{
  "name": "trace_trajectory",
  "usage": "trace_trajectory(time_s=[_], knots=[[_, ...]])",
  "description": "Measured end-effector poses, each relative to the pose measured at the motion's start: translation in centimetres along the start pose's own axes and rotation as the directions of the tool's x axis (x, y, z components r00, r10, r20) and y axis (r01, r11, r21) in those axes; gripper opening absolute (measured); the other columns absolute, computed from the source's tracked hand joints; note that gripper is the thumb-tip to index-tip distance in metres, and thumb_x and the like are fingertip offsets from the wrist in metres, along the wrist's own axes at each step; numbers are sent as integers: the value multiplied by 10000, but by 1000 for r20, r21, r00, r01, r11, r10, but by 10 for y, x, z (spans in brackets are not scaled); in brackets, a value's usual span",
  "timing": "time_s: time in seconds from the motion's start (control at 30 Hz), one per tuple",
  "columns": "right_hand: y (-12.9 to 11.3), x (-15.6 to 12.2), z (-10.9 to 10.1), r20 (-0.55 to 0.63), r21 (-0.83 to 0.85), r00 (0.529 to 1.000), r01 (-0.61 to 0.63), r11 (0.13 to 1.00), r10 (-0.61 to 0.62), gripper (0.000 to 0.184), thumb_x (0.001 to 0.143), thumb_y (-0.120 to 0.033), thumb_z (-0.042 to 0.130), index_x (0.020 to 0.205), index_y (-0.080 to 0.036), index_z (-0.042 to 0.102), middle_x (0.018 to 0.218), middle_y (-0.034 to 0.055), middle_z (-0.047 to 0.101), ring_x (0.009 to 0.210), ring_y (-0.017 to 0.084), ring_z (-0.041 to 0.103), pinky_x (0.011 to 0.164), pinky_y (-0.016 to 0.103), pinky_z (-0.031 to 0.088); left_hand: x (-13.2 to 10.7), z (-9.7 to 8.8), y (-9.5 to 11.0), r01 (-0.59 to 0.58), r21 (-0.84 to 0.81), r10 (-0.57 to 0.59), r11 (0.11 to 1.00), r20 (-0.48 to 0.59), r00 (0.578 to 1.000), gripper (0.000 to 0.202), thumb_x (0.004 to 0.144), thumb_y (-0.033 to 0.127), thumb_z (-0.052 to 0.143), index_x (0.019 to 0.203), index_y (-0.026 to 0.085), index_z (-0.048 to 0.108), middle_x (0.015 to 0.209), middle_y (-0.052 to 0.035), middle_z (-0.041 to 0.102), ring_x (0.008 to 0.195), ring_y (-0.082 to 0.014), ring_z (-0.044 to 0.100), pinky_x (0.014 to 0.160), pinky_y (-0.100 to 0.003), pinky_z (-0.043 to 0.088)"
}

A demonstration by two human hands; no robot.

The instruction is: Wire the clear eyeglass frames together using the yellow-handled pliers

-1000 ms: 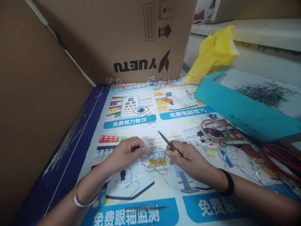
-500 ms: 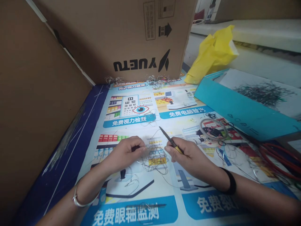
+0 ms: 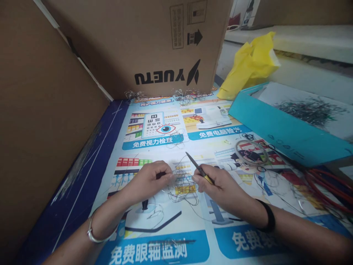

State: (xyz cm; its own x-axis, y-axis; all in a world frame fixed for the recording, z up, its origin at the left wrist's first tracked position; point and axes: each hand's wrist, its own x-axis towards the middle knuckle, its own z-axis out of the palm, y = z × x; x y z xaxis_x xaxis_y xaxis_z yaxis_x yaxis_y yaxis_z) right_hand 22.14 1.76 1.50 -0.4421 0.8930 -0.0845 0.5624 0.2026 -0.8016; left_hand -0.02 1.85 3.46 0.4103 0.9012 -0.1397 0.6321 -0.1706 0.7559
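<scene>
My left hand rests on a printed poster mat, its fingers pinched on a small dark piece joined to thin wire. My right hand is closed round a slim dark tool with a yellow band; its tip points up and to the left. Between the two hands lies a tangle of thin wires. A silver bangle circles my left wrist and a black band my right.
A big cardboard box stands at the back and a cardboard wall on the left. At the right are a teal box holding small metal pieces, a yellow bag, a tape ring and red cables.
Both hands have stayed almost in place, shifting only slightly over the wire tangle. The tool's tip has wobbled a little.
</scene>
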Motion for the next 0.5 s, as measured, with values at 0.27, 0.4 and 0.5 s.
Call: trace_trajectory(time_s=[0.27,0.4,0.5], knots=[[1,-2,-3,-35,-33,999,5,999,-6,282,876,-412,385,706,-206,474,597,-6,546,552,143,501,517,253,327,-1,1,-2,-13,4,13,1000,4,1000,183,853,260,480,726,164,570,730,7,565,682,-106,513,632,-230,380],[5,-4,-3,-44,-92,999,-26,995,22,305,874,-424,383,669,-209,452,595,-1,545,549,148,495,522,260,326,-2,2,-3,-3,13,3,1000,1,1000,185,848,266,481,716,166,563,731,6,567,683,-109,514,632,-232,380],[6,-3,-1,-28,-92,999,-34,995,32,296,874,-424,380,692,-209,471,600,3,557,556,153,504,527,262,329,-1,2,-3,-3,16,3,1000,0,1000,175,844,260,483,718,168,564,737,6,572,688,-110,516,636,-233,381]])
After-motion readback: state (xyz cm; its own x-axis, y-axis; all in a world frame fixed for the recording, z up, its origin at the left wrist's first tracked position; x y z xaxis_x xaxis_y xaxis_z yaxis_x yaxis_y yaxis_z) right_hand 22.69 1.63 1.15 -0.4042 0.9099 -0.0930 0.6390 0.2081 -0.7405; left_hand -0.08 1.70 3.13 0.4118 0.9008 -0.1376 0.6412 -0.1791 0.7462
